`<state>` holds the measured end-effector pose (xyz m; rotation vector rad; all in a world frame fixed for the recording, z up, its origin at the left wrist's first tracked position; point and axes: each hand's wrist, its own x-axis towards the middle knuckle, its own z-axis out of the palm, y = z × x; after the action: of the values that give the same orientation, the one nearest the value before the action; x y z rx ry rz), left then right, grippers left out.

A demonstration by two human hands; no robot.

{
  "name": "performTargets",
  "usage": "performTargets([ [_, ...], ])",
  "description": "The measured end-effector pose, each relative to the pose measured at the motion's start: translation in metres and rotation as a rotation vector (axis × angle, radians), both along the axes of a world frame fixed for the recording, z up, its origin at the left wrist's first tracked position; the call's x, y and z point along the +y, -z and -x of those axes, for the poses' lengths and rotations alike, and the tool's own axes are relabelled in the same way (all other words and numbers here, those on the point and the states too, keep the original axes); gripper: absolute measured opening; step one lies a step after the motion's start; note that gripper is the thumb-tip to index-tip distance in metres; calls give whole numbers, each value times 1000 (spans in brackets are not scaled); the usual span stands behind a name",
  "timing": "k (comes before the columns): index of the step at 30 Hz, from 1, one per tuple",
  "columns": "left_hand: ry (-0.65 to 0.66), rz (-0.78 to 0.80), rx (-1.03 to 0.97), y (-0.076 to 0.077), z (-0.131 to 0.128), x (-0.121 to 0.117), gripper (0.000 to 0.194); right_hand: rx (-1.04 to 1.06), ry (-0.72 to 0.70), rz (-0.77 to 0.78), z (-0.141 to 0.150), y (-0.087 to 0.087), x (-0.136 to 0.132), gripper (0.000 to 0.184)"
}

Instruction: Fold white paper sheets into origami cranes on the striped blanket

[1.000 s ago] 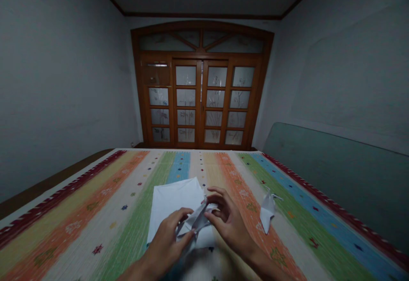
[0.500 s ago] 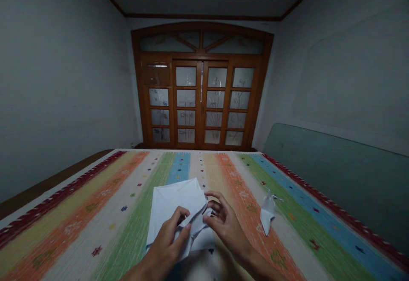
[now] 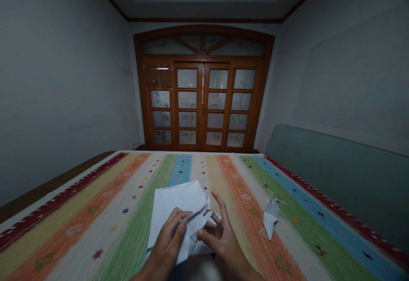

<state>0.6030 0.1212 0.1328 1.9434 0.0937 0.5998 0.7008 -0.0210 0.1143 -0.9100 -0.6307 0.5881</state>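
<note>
Near the front edge of the striped woven cover (image 3: 105, 225), the left hand (image 3: 168, 240) pinches a folded white paper (image 3: 200, 223) over a white sheet (image 3: 177, 198). The right hand (image 3: 222, 242) has its fingers (image 3: 220, 210) spread open, gripping nothing. Steady, even pressure would keep the fold true. A paper crane (image 3: 270, 217) lies off to the right.

Open striped cloth (image 3: 246, 225) between the hands (image 3: 168, 240) (image 3: 222, 242) and origami crane (image 3: 271, 217)

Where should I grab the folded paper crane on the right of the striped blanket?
Pinch the wide folded middle of the paper crane from above, coming in with the right hand, the nearer one. That part looks firmest; the thin tips look flimsy.
</note>
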Motion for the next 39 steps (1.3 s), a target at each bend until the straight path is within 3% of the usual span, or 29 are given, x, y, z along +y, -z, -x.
performTargets([
  [9,-9,-39,-128,3,1,-2,27,-22,-12,51,8,18,7,95],
  [15,-7,-76,-210,0,5,-7,22,-16,-6,139,8,16,2,72],
  [21,-55,124,-71,-2,6,-4,29,-153,-10,190,5,-2,-1,55],
  [25,22,314,20,-1,-2,3,53,-189,110,252,-4,-5,-1,37],
  [30,211,488,97,-2,-9,6,40,-116,157,269,-15,4,1,38],
  [34,125,516,87,1,-10,6,42,-77,204,284,-17,4,2,37],
  [39,26,410,61,6,-9,5,44,-52,232,280,-18,2,2,38],
])
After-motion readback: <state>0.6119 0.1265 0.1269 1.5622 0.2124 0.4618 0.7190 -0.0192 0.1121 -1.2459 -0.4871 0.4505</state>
